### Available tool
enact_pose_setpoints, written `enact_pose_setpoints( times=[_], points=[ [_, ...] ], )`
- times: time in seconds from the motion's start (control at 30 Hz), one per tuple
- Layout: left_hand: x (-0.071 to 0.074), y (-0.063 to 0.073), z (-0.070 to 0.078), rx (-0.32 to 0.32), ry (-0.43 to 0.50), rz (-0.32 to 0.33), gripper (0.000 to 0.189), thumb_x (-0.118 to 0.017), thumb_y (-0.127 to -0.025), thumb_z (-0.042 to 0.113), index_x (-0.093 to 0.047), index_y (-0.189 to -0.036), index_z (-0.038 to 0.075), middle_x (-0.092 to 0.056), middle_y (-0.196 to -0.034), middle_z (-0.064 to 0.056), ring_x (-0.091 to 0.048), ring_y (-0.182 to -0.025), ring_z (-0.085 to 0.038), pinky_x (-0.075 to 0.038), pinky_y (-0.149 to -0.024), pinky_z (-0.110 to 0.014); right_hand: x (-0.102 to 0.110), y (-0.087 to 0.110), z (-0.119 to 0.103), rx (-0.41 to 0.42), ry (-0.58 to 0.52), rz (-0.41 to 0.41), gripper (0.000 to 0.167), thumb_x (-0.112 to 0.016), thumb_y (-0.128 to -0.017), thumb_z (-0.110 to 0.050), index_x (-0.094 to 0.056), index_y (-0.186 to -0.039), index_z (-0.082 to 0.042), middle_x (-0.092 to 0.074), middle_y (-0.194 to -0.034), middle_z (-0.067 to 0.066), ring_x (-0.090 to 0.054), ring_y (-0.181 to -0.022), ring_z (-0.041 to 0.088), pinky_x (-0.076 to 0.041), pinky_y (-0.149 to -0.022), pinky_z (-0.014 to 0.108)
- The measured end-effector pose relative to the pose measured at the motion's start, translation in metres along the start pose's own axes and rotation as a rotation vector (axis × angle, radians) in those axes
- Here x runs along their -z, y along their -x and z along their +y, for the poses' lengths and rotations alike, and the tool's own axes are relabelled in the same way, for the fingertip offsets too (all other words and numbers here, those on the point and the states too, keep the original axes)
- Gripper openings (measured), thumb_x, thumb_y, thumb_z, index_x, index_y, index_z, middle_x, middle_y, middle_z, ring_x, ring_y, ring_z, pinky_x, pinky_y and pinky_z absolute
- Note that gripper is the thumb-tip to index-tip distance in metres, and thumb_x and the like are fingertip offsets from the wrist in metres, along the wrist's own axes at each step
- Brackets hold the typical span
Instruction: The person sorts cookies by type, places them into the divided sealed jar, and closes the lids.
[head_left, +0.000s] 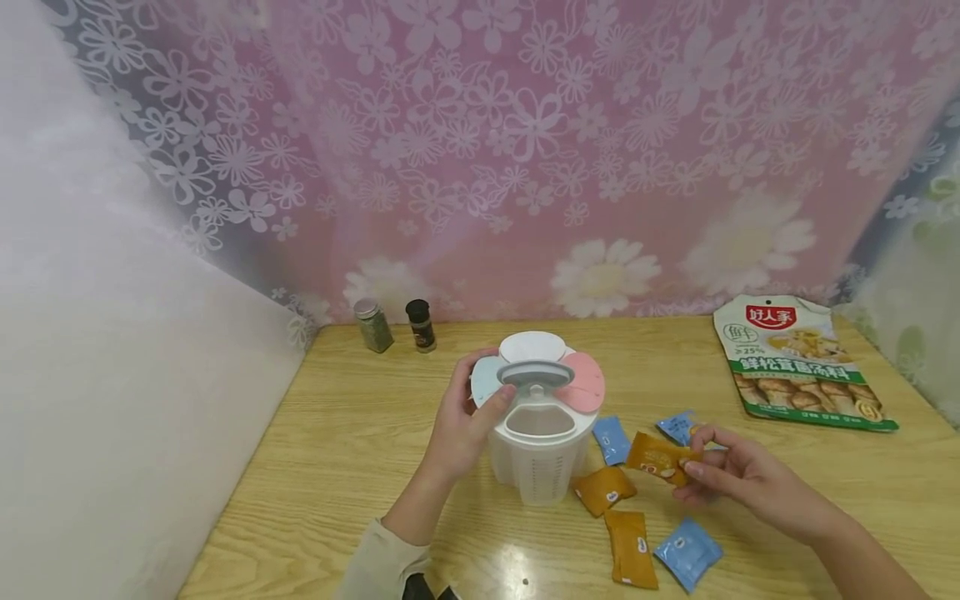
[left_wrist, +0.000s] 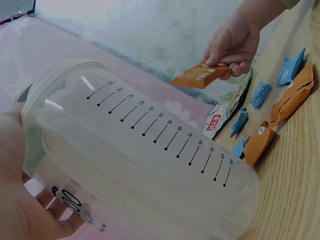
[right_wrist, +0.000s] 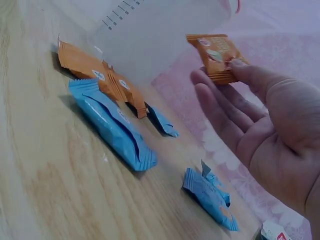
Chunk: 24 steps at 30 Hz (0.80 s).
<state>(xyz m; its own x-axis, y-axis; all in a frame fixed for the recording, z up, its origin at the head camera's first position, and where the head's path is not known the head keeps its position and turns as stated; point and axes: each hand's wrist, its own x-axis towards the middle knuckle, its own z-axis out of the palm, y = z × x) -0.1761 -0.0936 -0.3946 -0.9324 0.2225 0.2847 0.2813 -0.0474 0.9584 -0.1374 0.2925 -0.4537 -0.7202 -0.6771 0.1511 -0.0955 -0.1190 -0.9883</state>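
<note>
A clear plastic storage container [head_left: 543, 475] with measuring marks stands on the table, its lid split into pale blue, white, pink and grey flaps. The grey flap [head_left: 536, 373] is raised, leaving the front compartment's mouth uncovered. My left hand [head_left: 459, 433] grips the container from its left side, thumb against the raised flap, fingers around the back of the rim. To the right of it, my right hand [head_left: 742, 479] pinches an orange snack packet [head_left: 651, 457] between thumb and fingers, held above the table. The right wrist view shows the same packet [right_wrist: 216, 56] clear of the others.
Two orange packets [head_left: 632, 550] and several blue packets [head_left: 688, 553] lie right of the container. A large food pouch [head_left: 802, 362] lies at the back right. A glass jar [head_left: 373, 327] and a black-capped spice bottle [head_left: 422, 327] stand by the back edge, before a flowered curtain [head_left: 525, 167].
</note>
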Motion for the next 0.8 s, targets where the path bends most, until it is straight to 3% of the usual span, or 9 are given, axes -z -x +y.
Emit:
enact_pose_setpoints(
  times=[0.13, 0.27, 0.43, 0.53, 0.7, 0.8],
  points=[
    [-0.001, 0.0, 0.001, 0.009, 0.007, 0.003, 0.048, -0.065, -0.096, 0.021, -0.047, -0.14, 0.019, -0.055, -0.125, -0.006, -0.057, -0.106, -0.018, -0.055, -0.085, -0.029, -0.005, 0.001, -0.008, 0.077, 0.115, 0.147, 0.035, -0.035, -0.102, 0.013, -0.049, -0.125, -0.009, -0.073, -0.106, 0.014, -0.073, -0.094, 0.029, -0.059, -0.076, 0.045],
    [-0.001, 0.001, 0.002, 0.026, -0.003, 0.012, 0.047, -0.065, -0.096, 0.022, -0.048, -0.14, 0.022, -0.055, -0.126, -0.006, -0.057, -0.107, -0.019, -0.055, -0.086, -0.03, -0.014, -0.005, -0.015, 0.194, 0.08, 0.237, 0.038, -0.036, -0.099, 0.018, -0.055, -0.126, -0.002, -0.071, -0.108, 0.007, -0.074, -0.09, 0.021, -0.06, -0.074, 0.038],
    [0.002, 0.003, 0.002, 0.019, -0.006, 0.015, 0.046, -0.065, -0.097, 0.021, -0.048, -0.139, 0.02, -0.056, -0.125, -0.007, -0.058, -0.107, -0.02, -0.055, -0.086, -0.029, -0.027, -0.017, -0.022, 0.29, -0.156, 0.218, 0.044, -0.03, -0.1, 0.018, -0.062, -0.126, 0.001, -0.069, -0.116, 0.005, -0.072, -0.09, 0.016, -0.06, -0.077, 0.029],
    [0.002, 0.004, 0.001, 0.011, -0.002, 0.004, 0.046, -0.064, -0.097, 0.02, -0.047, -0.14, 0.019, -0.055, -0.125, -0.007, -0.058, -0.106, -0.019, -0.055, -0.085, -0.029, -0.034, -0.022, -0.028, 0.322, -0.239, 0.21, 0.045, -0.029, -0.101, 0.017, -0.063, -0.126, 0.001, -0.07, -0.116, 0.006, -0.072, -0.09, 0.015, -0.06, -0.076, 0.027],
    [0.0, 0.003, 0.0, 0.002, 0.006, 0.001, 0.045, -0.063, -0.098, 0.021, -0.047, -0.14, 0.02, -0.055, -0.125, -0.008, -0.059, -0.105, -0.019, -0.056, -0.085, -0.03, -0.042, -0.035, -0.043, 0.411, -0.227, 0.196, 0.047, -0.028, -0.1, 0.019, -0.062, -0.128, 0.003, -0.071, -0.115, 0.008, -0.07, -0.083, 0.015, -0.058, -0.069, 0.026],
    [0.0, 0.002, 0.001, 0.002, 0.003, 0.006, 0.045, -0.063, -0.098, 0.022, -0.047, -0.14, 0.022, -0.055, -0.125, -0.008, -0.06, -0.105, -0.02, -0.056, -0.084, -0.031, -0.048, -0.045, -0.055, 0.416, -0.155, 0.213, 0.048, -0.031, -0.1, 0.019, -0.064, -0.127, -0.002, -0.072, -0.111, 0.005, -0.067, -0.075, 0.011, -0.055, -0.064, 0.024]
  ],
)
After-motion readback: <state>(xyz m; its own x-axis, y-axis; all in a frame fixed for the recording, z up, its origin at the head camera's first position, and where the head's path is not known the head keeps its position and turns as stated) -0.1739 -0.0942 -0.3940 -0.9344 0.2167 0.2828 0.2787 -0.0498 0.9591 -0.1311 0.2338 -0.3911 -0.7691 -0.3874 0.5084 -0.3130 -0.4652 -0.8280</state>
